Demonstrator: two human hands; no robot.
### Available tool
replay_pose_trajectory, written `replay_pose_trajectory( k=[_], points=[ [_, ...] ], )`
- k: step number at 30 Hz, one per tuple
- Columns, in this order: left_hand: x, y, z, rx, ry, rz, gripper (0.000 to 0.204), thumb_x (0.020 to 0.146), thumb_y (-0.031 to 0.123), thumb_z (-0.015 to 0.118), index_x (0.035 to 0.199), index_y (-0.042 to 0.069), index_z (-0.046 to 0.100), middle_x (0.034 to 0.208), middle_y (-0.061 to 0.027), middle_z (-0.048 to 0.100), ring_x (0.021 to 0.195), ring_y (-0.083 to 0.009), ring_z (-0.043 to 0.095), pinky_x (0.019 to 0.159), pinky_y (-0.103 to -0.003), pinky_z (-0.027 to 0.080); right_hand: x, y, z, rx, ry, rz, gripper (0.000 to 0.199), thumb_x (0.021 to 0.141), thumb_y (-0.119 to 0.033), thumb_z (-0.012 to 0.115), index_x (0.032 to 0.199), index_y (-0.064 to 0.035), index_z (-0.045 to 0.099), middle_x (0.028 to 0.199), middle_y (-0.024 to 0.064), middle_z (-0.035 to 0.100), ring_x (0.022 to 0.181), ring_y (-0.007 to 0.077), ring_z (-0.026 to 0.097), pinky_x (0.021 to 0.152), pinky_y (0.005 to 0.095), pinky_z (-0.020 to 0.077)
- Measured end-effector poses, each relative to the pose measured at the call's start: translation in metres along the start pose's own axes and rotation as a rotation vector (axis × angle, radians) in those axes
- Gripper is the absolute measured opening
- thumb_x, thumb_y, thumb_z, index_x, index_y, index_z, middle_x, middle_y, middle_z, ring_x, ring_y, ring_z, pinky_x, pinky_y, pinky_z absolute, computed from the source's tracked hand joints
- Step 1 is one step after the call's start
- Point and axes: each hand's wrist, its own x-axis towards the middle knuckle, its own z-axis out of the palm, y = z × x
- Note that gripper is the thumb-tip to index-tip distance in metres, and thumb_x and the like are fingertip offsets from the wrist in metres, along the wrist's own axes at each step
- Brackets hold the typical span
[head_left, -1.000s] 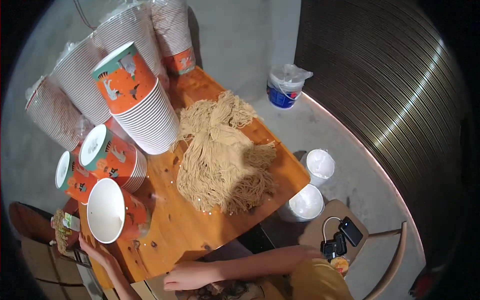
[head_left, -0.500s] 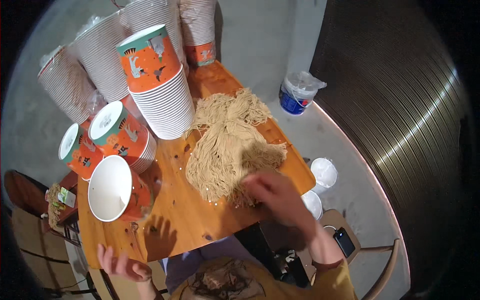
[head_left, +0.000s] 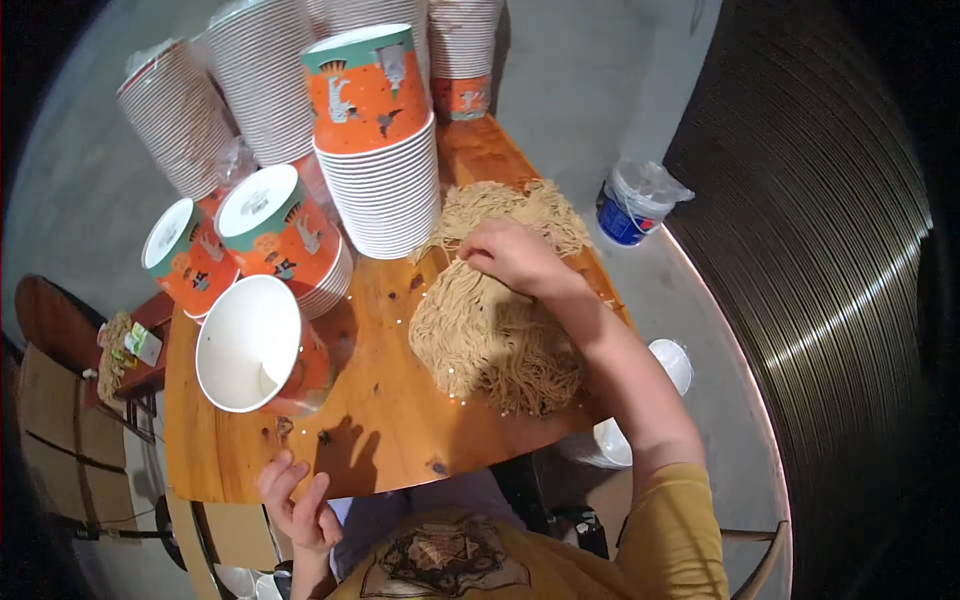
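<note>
A heap of tan, noodle-like strands [head_left: 480, 330] lies on the wooden table, thick and tangled. My right hand [head_left: 510, 257] reaches over its middle, fingers curled in and closed on the strands near the far part of the heap. My left hand [head_left: 298, 500] hovers at the table's near left edge, holding nothing, its fingers bent and apart. Just beyond it is an orange paper bucket [head_left: 312, 375] with its white inside facing up toward me. Whether anything lies deep inside it, I cannot tell.
Nested orange-and-green paper buckets [head_left: 380, 190] stand upside down behind, with shorter stacks [head_left: 280, 240] to the left. Tall wrapped stacks [head_left: 260, 85] line the back. On the floor at right sit a blue-and-white pail [head_left: 630, 205] and a white tub [head_left: 670, 365].
My right hand has moved from the heap's near right edge to its middle and closed on strands. My left hand has shifted slightly right and up. The view has swung a little.
</note>
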Motion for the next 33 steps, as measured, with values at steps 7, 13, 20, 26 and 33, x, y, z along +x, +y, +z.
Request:
replay_pose_trajectory(
  k=[7,13,20,26,33],
  points=[
    [-0.003,0.001,-0.003,-0.04,-0.157,-0.039,0.036,0.072,-0.001,0.049,0.106,0.004,0.06,0.107,-0.0178,0.055,0.11,-0.0391,0.053,0.092,-0.05,0.044,0.005,-0.004,0.006,-0.032,-0.137,0.096,0.015,0.083,-0.021,0.059,0.083,-0.0074,0.065,0.088,0.0101,0.062,0.094,0.0302,0.057,0.082,0.0407,0.0465],
    [0.012,0.01,0.013,-0.177,-0.14,-0.066,0.027,0.074,0.0,0.055,0.097,0.005,0.067,0.106,-0.0162,0.06,0.104,-0.0363,0.058,0.086,-0.045,0.049,0.005,-0.028,-0.01,0.195,-0.016,0.077,0.018,0.084,-0.022,0.056,0.083,-0.0056,0.065,0.085,0.0122,0.061,0.088,0.0307,0.058,0.078,0.0425,0.048],
    [0.086,0.046,0.042,-0.982,-0.161,-0.595,0.06,0.088,0.005,0.063,0.141,0.005,0.034,0.127,-0.0081,0.051,0.109,-0.0189,0.054,0.087,-0.03,0.049,-0.023,-0.176,-0.026,0.585,-0.099,-0.146,0.015,0.087,-0.02,0.061,0.092,-0.0053,0.06,0.081,0.0084,0.057,0.062,0.0234,0.057,0.061,0.0336,0.0508],
    [0.05,0.037,-0.002,-1.242,-0.547,-0.958,0.025,0.103,0.018,0.043,0.119,0.003,0.056,0.08,0.0026,0.05,0.067,-0.0041,0.045,0.062,-0.019,0.039,-0.04,-0.207,-0.008,0.486,0.15,-0.257,0.005,0.082,-0.005,0.062,0.086,-0.0042,0.06,0.082,0.01,0.06,0.077,0.0296,0.061,0.066,0.0376,0.0488],
    [0.02,0.003,-0.043,-0.715,-0.526,-0.919,0.023,0.104,0.022,0.044,0.105,0.002,0.056,0.067,0.0033,0.048,0.057,-0.0059,0.044,0.054,-0.022,0.038,-0.048,-0.194,0.022,0.51,0.071,-0.089,0.006,0.084,-0.005,0.061,0.087,-0.002,0.057,0.08,0.0122,0.057,0.074,0.0307,0.059,0.067,0.0381,0.0491]
  ],
)
